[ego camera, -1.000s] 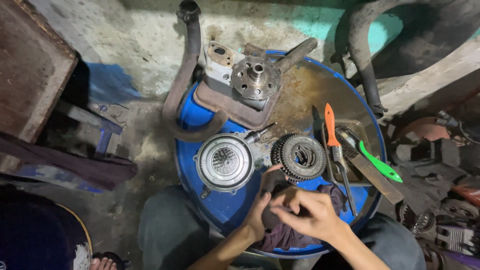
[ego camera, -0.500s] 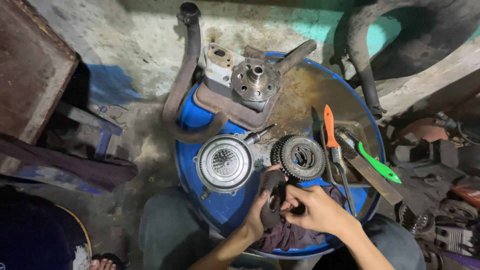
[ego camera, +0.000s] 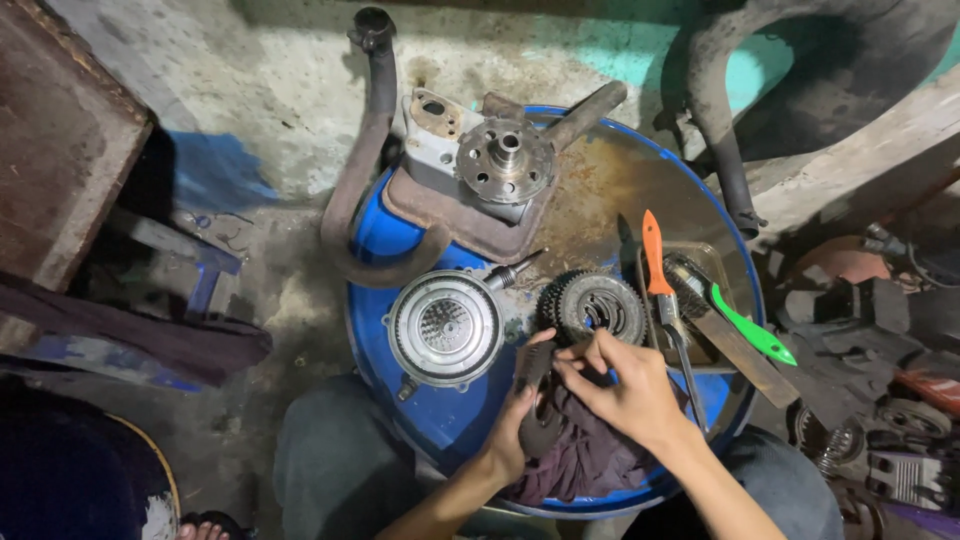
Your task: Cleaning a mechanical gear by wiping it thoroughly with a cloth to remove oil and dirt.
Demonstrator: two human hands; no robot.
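— What did your hands hold at that moment?

— My left hand (ego camera: 515,425) gripped a small dark part (ego camera: 533,368), fingers closed around it from below. I kept it over the dark rag (ego camera: 580,455) on the blue drum lid (ego camera: 400,400), so the dirt fell on cloth, I think. My right hand (ego camera: 625,385) pinched its upper end with fingertips, the other fingers loose.

— And the things around?

— The gear cluster (ego camera: 592,305) lay just beside my fingers, the round clutch hub (ego camera: 445,327) to the left, the orange-handled pliers (ego camera: 660,275) to the right.

— What changed from before?

— Half a second earlier my right hand covered the part more; now it sat higher, nearer the gears.
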